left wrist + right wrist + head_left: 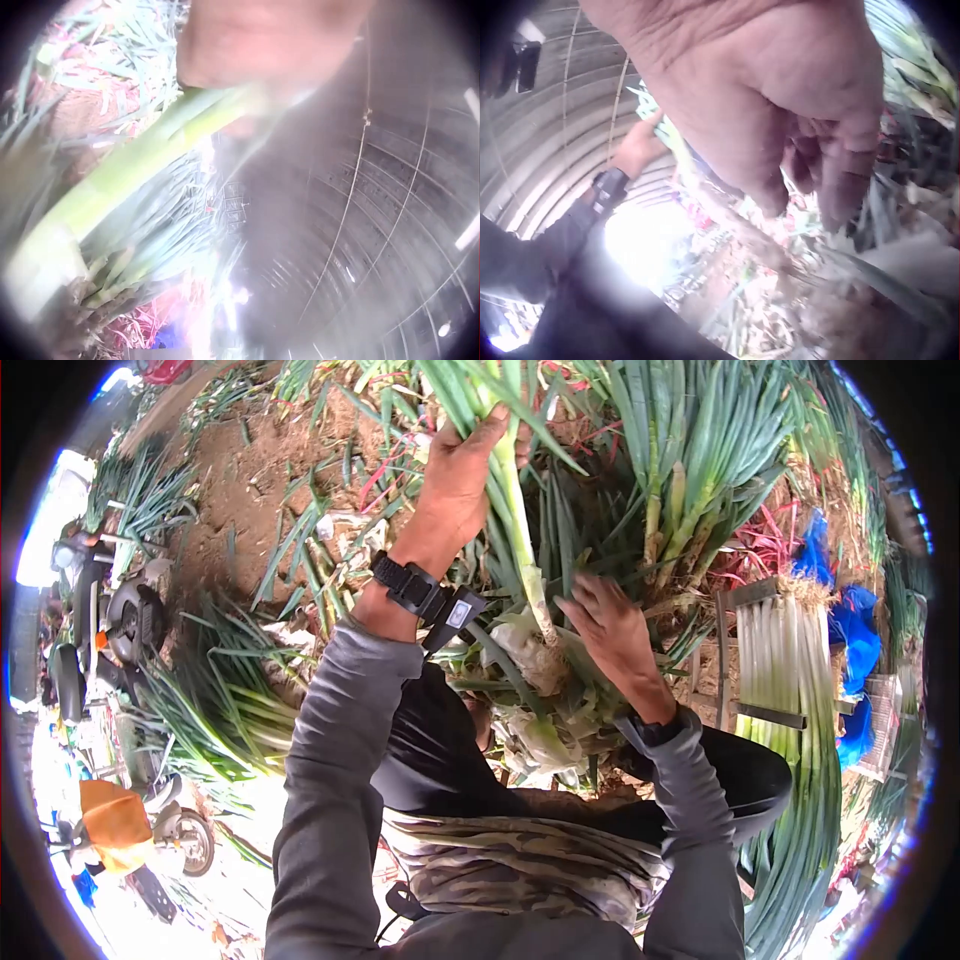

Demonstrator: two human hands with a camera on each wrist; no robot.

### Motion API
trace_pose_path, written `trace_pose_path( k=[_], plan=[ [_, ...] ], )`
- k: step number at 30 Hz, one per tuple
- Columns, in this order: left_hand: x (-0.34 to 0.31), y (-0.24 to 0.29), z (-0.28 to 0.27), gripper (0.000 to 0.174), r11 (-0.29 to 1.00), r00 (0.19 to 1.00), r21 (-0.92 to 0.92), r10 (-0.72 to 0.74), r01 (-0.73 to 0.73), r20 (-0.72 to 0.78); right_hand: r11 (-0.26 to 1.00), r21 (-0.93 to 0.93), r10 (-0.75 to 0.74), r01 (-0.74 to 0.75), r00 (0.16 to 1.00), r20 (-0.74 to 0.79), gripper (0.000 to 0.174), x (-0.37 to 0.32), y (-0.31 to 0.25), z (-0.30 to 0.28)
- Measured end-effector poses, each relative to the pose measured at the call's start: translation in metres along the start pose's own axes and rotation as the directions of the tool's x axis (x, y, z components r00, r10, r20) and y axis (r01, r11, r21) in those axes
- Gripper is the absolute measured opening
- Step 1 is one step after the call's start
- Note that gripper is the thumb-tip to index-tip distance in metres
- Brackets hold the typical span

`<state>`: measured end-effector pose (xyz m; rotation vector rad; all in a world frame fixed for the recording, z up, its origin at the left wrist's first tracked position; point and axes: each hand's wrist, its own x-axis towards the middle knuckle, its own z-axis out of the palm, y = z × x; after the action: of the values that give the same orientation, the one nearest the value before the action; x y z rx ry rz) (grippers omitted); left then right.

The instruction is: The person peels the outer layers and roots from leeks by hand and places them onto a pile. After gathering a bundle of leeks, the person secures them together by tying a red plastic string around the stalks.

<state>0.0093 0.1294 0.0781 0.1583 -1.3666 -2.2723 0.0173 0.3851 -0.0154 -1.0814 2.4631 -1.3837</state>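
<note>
My left hand (455,485) grips a long green onion (522,545) around its upper stalk, where the leaves spread. The onion hangs at a tilt, with its pale root end low, in front of a heap of peeled skins (540,735). Beside that lower end is my right hand (610,625), its fingers loosely bent and nothing held in them. In the right wrist view the fingers (847,165) point downward next to the soil-brown lower stalk (742,232). The left wrist view shows the white-green stalk (135,165) running down from the hand.
On the right, a small rack (755,592) holds a bundle of cleaned green onions (790,660), with blue plastic (855,630) behind it. Unpeeled onions (700,470) lie ahead, near red strings (765,545). More onions (220,700) and motorbikes (135,625) are at left.
</note>
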Motion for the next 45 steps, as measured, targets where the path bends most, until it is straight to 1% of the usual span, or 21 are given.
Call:
trace_pose_path(
  k=[4, 7, 10, 11, 12, 14, 15, 20, 21, 24, 29, 30, 31, 32, 33, 36, 39, 41, 42, 43, 45],
  plan=[
    [0.002, -0.011, 0.008, 0.037, 0.999, 1.0, -0.03, -0.014, 0.014, 0.0, 0.916, -0.252, -0.365, 0.313, 0.91, -0.196, 0.038, 0.06, -0.066, -0.006],
    [-0.001, -0.009, 0.02, 0.04, 0.992, 0.997, -0.105, -0.067, 0.064, -0.026, 0.88, -0.336, -0.425, 0.335, 0.872, -0.243, 0.036, 0.081, -0.064, 0.011],
    [-0.003, -0.002, 0.02, 0.043, 0.971, 0.997, -0.228, -0.072, 0.079, 0.038, 0.957, -0.117, -0.29, 0.267, 0.911, -0.292, 0.034, 0.094, -0.055, 0.014],
    [-0.004, 0.001, 0.02, 0.039, 0.962, 0.994, -0.252, -0.108, 0.105, 0.0, 0.98, -0.076, -0.198, 0.185, 0.943, -0.269, 0.03, 0.094, -0.052, 0.009],
    [-0.003, -0.003, 0.012, 0.038, 0.962, 0.994, -0.252, -0.103, 0.107, 0.03, 0.984, 0.13, -0.092, 0.125, 0.968, -0.232, 0.024, 0.096, -0.051, 0.005],
    [0.004, -0.009, 0.0, 0.037, 0.962, 0.992, -0.252, -0.083, 0.106, 0.099, 0.909, 0.405, -0.06, 0.095, 0.993, -0.1, 0.019, 0.103, -0.047, -0.007],
    [0.002, -0.007, 0.001, 0.032, 0.946, 0.983, -0.277, -0.139, 0.168, 0.122, 0.895, 0.44, -0.051, 0.075, 0.996, -0.066, 0.019, 0.105, -0.048, -0.009],
    [-0.001, -0.005, 0.008, 0.024, 0.963, 0.991, -0.267, -0.008, 0.045, 0.137, 0.79, 0.611, -0.054, 0.045, 0.999, -0.003, 0.019, 0.102, -0.05, -0.011],
    [0.001, -0.008, 0.005, 0.023, 0.964, 0.991, -0.262, -0.012, 0.046, 0.131, 0.796, 0.605, -0.002, -0.022, 0.999, 0.039, 0.018, 0.097, -0.052, -0.016],
    [0.008, -0.006, -0.001, 0.023, 0.97, 0.996, -0.243, -0.008, 0.028, 0.084, 0.624, 0.75, 0.158, -0.219, 0.975, 0.154, 0.016, 0.073, -0.061, -0.026],
    [0.02, -0.004, -0.007, 0.027, 0.944, 0.998, -0.329, 0.034, -0.018, 0.044, 0.562, 0.77, 0.183, -0.302, 0.953, 0.241, 0.014, 0.047, -0.037, -0.028],
    [0.021, -0.002, -0.008, 0.027, 0.944, 0.998, -0.329, 0.045, -0.029, 0.041, 0.662, 0.686, 0.179, -0.303, 0.952, 0.248, 0.012, 0.04, -0.033, -0.026],
    [0.007, 0.017, 0.009, 0.032, 0.929, 0.992, -0.369, -0.063, 0.019, -0.107, 0.751, 0.589, 0.176, -0.299, 0.95, 0.258, 0.011, 0.032, -0.03, -0.025],
    [0.008, 0.018, 0.005, 0.03, 0.934, 0.991, -0.356, -0.062, 0.015, -0.121, 0.827, 0.481, 0.173, -0.29, 0.946, 0.272, 0.011, 0.025, -0.027, -0.023],
    [0.012, 0.02, -0.003, 0.028, 0.939, 0.989, -0.343, -0.062, 0.011, -0.137, 0.971, 0.202, 0.052, -0.131, 0.934, 0.354, 0.011, 0.018, -0.02, -0.025],
    [0.024, 0.017, -0.029, 0.023, 0.947, 0.994, -0.32, -0.025, -0.011, -0.109, 0.936, 0.136, 0.206, -0.325, 0.818, 0.537, 0.014, -0.018, -0.005, -0.004],
    [0.029, 0.012, -0.034, 0.022, 0.956, 0.986, -0.29, -0.009, -0.041, -0.169, 0.924, 0.278, 0.112, -0.264, 0.88, 0.462, 0.024, -0.042, 0.003, 0.017],
    [0.024, 0.013, -0.026, 0.021, 0.964, 0.972, -0.258, -0.003, -0.06, -0.237, 0.966, -0.008, 0.223, -0.257, 0.823, 0.523, 0.033, -0.056, 0.007, 0.027],
    [0.026, 0.009, -0.029, 0.021, 0.964, 0.98, -0.251, 0.036, -0.086, -0.198, 0.959, -0.154, 0.282, -0.236, 0.795, 0.537, 0.037, -0.061, 0.011, 0.031],
    [0.026, 0.005, -0.034, 0.021, 0.963, 0.984, -0.244, 0.074, -0.113, -0.164, 0.959, -0.088, 0.274, -0.268, 0.806, 0.524, 0.046, -0.066, 0.016, 0.036],
    [0.024, 0.002, -0.036, 0.023, 0.948, 0.978, -0.259, 0.154, -0.186, -0.138, 0.957, -0.021, 0.26, -0.289, 0.823, 0.505, 0.045, -0.069, 0.02, 0.035]
  ],
)
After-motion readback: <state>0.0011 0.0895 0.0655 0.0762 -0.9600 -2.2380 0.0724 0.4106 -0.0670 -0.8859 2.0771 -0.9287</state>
